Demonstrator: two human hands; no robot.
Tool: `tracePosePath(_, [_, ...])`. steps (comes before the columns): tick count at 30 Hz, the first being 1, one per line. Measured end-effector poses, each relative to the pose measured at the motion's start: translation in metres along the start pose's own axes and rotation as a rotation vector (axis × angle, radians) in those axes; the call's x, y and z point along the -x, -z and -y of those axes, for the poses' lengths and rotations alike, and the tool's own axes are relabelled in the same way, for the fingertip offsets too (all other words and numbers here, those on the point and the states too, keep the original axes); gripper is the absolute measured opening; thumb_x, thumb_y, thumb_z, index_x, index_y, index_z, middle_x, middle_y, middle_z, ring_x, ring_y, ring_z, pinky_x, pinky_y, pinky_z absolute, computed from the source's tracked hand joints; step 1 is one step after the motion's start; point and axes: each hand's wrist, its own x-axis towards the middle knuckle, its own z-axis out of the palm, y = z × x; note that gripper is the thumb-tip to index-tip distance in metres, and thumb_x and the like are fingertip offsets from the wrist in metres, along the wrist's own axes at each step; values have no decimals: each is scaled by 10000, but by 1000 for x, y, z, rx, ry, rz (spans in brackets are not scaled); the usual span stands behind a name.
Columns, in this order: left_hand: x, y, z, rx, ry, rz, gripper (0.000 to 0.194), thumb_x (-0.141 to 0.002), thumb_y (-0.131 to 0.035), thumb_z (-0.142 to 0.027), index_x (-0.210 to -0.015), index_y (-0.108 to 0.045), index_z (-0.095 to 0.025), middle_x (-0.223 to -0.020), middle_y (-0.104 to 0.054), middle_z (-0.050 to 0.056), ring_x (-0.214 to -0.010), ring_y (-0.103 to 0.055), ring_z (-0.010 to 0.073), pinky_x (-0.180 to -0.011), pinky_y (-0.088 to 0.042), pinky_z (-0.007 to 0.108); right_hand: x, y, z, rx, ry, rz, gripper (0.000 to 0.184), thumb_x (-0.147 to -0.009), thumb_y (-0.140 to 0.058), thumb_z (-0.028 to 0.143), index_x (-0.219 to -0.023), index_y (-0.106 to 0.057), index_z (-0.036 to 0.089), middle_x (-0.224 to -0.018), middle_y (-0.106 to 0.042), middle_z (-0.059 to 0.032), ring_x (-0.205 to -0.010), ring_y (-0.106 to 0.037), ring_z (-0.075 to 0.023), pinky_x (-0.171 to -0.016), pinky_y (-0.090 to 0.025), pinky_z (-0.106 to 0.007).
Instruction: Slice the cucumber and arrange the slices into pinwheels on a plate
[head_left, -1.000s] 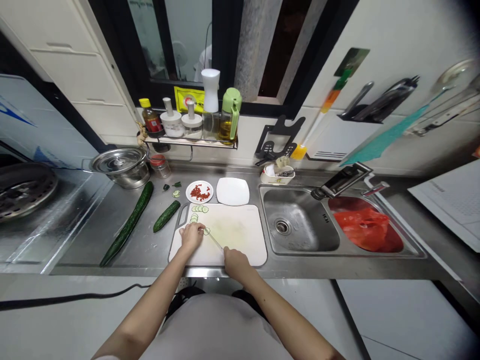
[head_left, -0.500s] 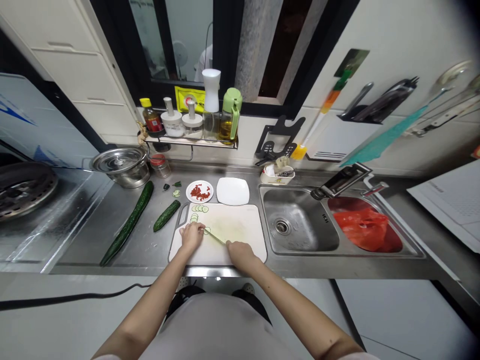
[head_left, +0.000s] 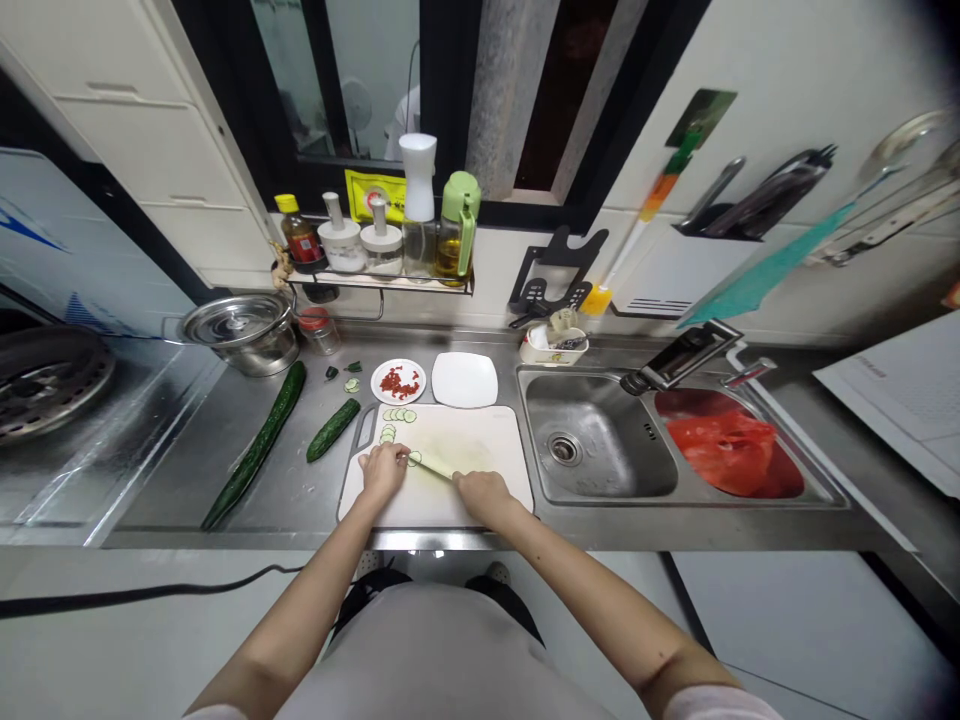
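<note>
Two hands, your left hand (head_left: 384, 472) and your right hand (head_left: 486, 497), share one cutting board (head_left: 504, 440) and one knife (head_left: 435, 467); the cucumber slices (head_left: 399, 415) overlap too closely to count. Left of the board on the counter (head_left: 180, 480), you have two cucumbers (head_left: 259, 445), one long, one short, plus one lidded pot (head_left: 259, 352) and one red-lidded jar (head_left: 321, 333). Just behind it, two plates: one round plate (head_left: 379, 388), its red pieces (head_left: 397, 384) too small to count, and one square plate (head_left: 465, 380). Above and behind it, one shelf (head_left: 420, 284) carries three bottles (head_left: 303, 240) and two white-lidded jars (head_left: 343, 248). To its right, two sink basins (head_left: 619, 440) and one red bag (head_left: 724, 452).
</note>
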Motion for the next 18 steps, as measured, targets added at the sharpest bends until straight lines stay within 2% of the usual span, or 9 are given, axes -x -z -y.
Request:
tracePosePath(4, [0, 1, 0, 2, 2, -2, 268, -838, -502, -239, -987, -722, -275, -1066, -700, 64, -1066, -567, 263, -874, -318, 416, 3, -7, -9, -37, 3, -23, 334, -874, -399, 33, -1141, -574, 130, -988, -695, -166, -983, -665, -248, -776, -458, -323])
tracePosePath(7, [1, 1, 1, -3, -1, -4, 271, -838, -498, -238, -990, -719, -275, -1060, -700, 66, -1065, -567, 268, -871, -316, 417, 10, -18, -19, -118, -18, -45, 292, -905, -384, 115, -1128, -569, 147, -1005, -686, -162, -957, -656, -253, -754, -427, -319])
tracePosePath(13, [5, -5, 0, -37, -35, -34, 319, -857, -455, -215, -1067, -691, -261, -1070, -688, 82, -1068, -559, 264, -872, -308, 418, 24, -39, -30, -301, -187, -79, 271, -952, -324, 229, -1098, -550, 197, -987, -688, -98, -919, -641, -214, -687, -353, -275])
tracePosePath(18, [9, -8, -3, -90, -81, -62, 332, -883, -424, -235, -1071, -697, -254, -1094, -675, 100, -1088, -544, 273, -889, -292, 427, 26, -51, -38, -349, -291, -107, 267, -965, -319, 260, -1101, -541, 202, -984, -684, -90, -909, -636, -202, -671, -333, -267])
